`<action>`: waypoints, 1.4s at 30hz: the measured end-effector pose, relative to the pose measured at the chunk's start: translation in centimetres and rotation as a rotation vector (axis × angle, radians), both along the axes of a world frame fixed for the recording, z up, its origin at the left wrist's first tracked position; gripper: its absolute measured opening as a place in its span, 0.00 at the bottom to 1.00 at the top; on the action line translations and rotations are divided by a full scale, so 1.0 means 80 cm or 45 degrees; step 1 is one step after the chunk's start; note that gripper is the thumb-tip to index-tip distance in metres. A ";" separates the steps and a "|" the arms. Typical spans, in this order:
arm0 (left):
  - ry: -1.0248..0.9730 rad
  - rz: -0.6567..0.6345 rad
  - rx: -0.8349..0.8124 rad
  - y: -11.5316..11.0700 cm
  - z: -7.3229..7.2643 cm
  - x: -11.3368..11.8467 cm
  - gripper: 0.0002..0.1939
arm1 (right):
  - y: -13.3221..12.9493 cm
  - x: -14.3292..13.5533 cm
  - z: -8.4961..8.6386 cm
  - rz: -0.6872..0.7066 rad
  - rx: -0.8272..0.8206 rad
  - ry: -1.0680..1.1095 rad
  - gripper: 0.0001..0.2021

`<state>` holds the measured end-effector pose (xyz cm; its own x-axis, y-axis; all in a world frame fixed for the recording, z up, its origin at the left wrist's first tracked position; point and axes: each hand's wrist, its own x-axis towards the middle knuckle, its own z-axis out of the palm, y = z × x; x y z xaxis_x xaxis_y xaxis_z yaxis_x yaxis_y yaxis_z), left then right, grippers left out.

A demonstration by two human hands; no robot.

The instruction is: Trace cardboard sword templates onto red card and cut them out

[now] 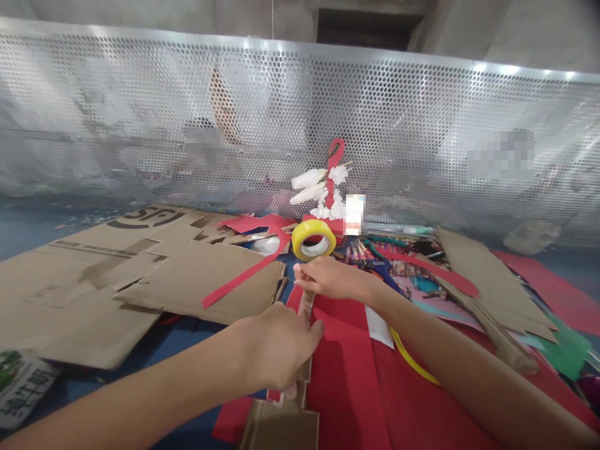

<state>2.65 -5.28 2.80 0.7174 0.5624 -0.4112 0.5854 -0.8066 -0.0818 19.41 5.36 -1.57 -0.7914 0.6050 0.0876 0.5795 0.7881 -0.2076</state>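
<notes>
Tight tabletop (28, 228), left hand (276, 344) on cardboard (284, 425)

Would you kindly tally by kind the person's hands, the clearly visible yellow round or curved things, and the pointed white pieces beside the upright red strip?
Hands: 2 (left hand, right hand)
Yellow things: 2 (tape roll, curved piece partly hidden by the right arm)
Pointed white pieces: 2
Total: 6

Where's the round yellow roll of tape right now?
In the head view, the round yellow roll of tape is near the centre, directly above the person's right hand.
</notes>
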 end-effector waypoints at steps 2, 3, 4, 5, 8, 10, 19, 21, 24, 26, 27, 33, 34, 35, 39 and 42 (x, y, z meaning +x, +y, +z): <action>0.013 0.019 -0.024 0.000 0.002 0.001 0.30 | -0.002 -0.002 0.000 -0.015 0.013 -0.008 0.15; 0.014 0.024 -0.031 0.001 0.002 0.001 0.30 | -0.003 -0.003 0.001 -0.023 0.016 -0.010 0.15; 0.013 0.025 -0.034 0.001 0.003 0.002 0.31 | -0.003 -0.004 0.001 -0.031 0.018 -0.009 0.15; 0.009 0.024 -0.035 0.001 0.003 0.002 0.31 | -0.004 -0.005 0.002 -0.039 0.015 -0.005 0.15; -0.002 0.013 -0.021 0.002 0.001 0.001 0.32 | -0.004 -0.009 0.005 -0.081 0.005 -0.003 0.15; -0.012 -0.007 -0.003 0.002 -0.001 0.000 0.31 | -0.001 -0.014 0.007 -0.127 0.016 -0.022 0.17; -0.017 -0.030 0.024 0.004 -0.007 -0.003 0.33 | 0.026 -0.018 0.028 -0.090 -0.193 -0.147 0.15; -0.022 -0.023 0.020 0.005 -0.008 -0.003 0.33 | 0.028 -0.017 0.033 -0.068 -0.240 -0.156 0.16; -0.029 -0.013 0.004 0.006 -0.010 -0.003 0.32 | 0.028 -0.017 0.039 -0.047 -0.258 -0.176 0.17; -0.054 -0.020 0.010 0.006 -0.012 -0.004 0.32 | 0.027 -0.019 0.040 -0.036 -0.259 -0.203 0.18; -0.066 -0.024 0.018 0.006 -0.012 -0.004 0.33 | 0.027 -0.020 0.040 -0.036 -0.256 -0.216 0.18; -0.042 -0.025 0.046 0.005 -0.012 -0.005 0.34 | 0.030 -0.023 0.033 -0.079 -0.213 -0.187 0.17; -0.038 -0.028 0.045 0.005 -0.012 -0.005 0.34 | 0.031 -0.022 0.031 -0.082 -0.212 -0.173 0.16; -0.037 -0.031 0.045 0.005 -0.012 -0.005 0.33 | 0.032 -0.022 0.030 -0.085 -0.214 -0.165 0.16; -0.049 -0.033 0.052 0.007 -0.014 -0.005 0.31 | 0.034 -0.022 0.026 -0.119 -0.172 -0.180 0.14; -0.045 -0.025 0.039 0.007 -0.014 -0.005 0.32 | 0.032 -0.026 0.027 -0.169 -0.097 -0.215 0.12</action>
<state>2.25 -4.75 1.69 0.7424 0.5598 -0.3681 0.5723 -0.8155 -0.0859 17.35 7.95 0.57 -0.7038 0.7047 -0.0893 0.7088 0.6883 -0.1545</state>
